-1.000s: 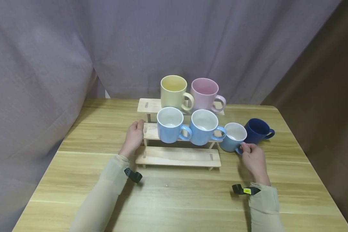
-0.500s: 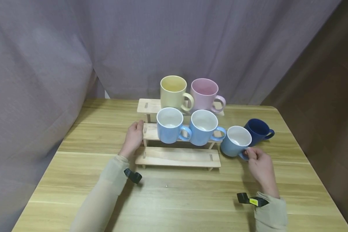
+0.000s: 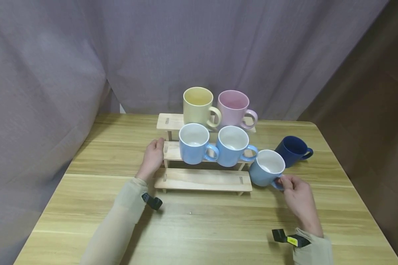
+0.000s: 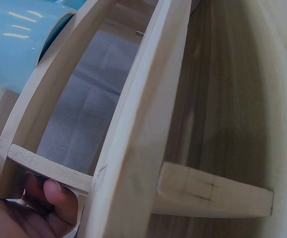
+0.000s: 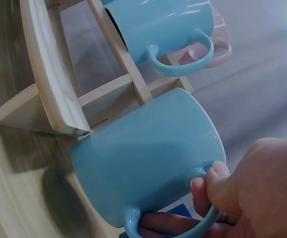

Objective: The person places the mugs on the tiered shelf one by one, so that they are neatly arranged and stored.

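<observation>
My right hand (image 3: 300, 195) pinches the handle of a light blue mug (image 5: 148, 153) with a white inside. That mug is held upright just right of the lowest shelf, its shadow falling on the table apart from it. With curled fingers (image 4: 59, 198), my left hand (image 3: 151, 156) grips the left end of the three-tier wooden rack (image 3: 202, 179) at its middle shelf. On that middle shelf stand two light blue mugs (image 3: 194, 149) (image 3: 230, 152), handles to the right. The top shelf bears a yellow mug (image 3: 195, 110) and a pink mug (image 3: 231, 113).
A dark blue mug (image 3: 290, 154) stands on the wooden table (image 3: 199, 235) behind the held mug, close to it. Grey curtains (image 3: 172, 55) hang behind the table. A brown curtain (image 3: 368, 110) is at the right.
The light blue mug in my right hand has come toward the viewer, away from the dark blue mug, and then slightly left. My left hand stays on the rack.
</observation>
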Available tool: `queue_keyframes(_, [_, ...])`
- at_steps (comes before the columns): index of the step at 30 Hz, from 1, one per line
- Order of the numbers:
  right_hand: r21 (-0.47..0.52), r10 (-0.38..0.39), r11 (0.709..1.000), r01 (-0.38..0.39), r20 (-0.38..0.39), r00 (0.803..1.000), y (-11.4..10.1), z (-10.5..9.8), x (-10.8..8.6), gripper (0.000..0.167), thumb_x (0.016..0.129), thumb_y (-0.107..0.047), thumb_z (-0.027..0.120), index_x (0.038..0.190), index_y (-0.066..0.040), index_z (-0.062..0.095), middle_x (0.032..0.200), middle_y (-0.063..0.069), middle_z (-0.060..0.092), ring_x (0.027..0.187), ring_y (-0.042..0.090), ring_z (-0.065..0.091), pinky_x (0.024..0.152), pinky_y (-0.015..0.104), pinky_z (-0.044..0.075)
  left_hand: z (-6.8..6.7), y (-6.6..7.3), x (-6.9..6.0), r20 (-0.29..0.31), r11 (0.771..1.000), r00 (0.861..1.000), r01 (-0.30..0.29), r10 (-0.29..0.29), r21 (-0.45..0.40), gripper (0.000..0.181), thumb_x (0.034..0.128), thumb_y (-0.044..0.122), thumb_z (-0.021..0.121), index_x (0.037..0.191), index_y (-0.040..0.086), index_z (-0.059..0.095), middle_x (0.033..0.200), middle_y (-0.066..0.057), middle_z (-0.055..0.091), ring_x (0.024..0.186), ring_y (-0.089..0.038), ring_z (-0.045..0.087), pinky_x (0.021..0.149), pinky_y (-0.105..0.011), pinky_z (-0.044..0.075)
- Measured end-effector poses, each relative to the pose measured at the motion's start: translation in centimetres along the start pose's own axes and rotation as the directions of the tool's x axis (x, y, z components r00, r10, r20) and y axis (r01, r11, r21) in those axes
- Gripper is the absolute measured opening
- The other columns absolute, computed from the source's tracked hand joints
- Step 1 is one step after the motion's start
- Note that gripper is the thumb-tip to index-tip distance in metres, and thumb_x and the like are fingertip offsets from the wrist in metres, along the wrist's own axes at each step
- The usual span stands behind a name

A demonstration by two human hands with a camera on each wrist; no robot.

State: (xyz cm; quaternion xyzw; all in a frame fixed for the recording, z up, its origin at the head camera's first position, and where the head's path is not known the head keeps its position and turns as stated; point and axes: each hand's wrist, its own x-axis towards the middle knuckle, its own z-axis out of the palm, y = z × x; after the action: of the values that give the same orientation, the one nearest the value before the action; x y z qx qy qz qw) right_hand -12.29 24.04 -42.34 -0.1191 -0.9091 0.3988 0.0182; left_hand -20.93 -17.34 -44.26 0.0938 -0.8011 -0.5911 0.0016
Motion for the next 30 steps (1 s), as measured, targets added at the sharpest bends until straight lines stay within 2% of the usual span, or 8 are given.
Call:
queue_keyframes(5, [0.004,-0.009,1.000,0.009,-0.005,1.000,-0.1,-0.3,-0.5,0.044,0.105,-0.034,0.038,0.110,0.002,0.063,0.104,0.018,0.063,0.086,0.024,0.052,0.060,0.027,0.041,0.0,0.0,0.0,0.000,1.000,1.000,0.003,-0.003,-0.005,0.048,0.1056,0.044,0.028,0.103,0.002,0.052,0.076,-0.006,0.048,0.055,-0.016,0.048,0.053,-0.028,0.046])
queue_keyframes(14, [0.007,-0.029,1.000,0.029,0.012,1.000,-0.7,-1.1,-1.2,0.045,0.105,-0.037,0.039,0.114,0.001,0.063,0.114,0.019,0.064,0.093,0.021,0.059,0.066,0.022,0.045,0.0,0.0,0.0,-0.008,1.000,1.000,0.002,-0.002,-0.001,0.048,0.1058,0.043,0.029,0.102,0.002,0.052,0.074,-0.006,0.048,0.055,-0.016,0.048,0.052,-0.028,0.046])
queue_keyframes(23, [-0.012,-0.054,0.998,0.054,0.049,0.997,-1.3,-2.0,-2.1,0.042,0.105,-0.033,0.040,0.114,0.002,0.061,0.113,0.019,0.065,0.093,0.018,0.062,0.069,0.017,0.047,0.0,-0.1,0.0,-0.001,1.000,1.000,0.008,-0.008,-0.005,0.046,0.1062,0.041,0.029,0.105,0.002,0.052,0.074,-0.005,0.048,0.056,-0.016,0.048,0.053,-0.028,0.046])
queue_keyframes(30, [-0.072,-0.109,0.991,0.115,0.076,0.991,-1.8,-2.3,-2.7,0.038,0.105,-0.032,0.042,0.105,-0.001,0.064,0.106,0.016,0.067,0.091,0.023,0.060,0.066,0.024,0.046,0.0,0.0,0.0,0.000,1.000,1.000,0.006,-0.006,0.004,0.047,0.1061,0.041,0.028,0.108,0.001,0.053,0.075,-0.005,0.048,0.056,-0.016,0.049,0.054,-0.028,0.046])
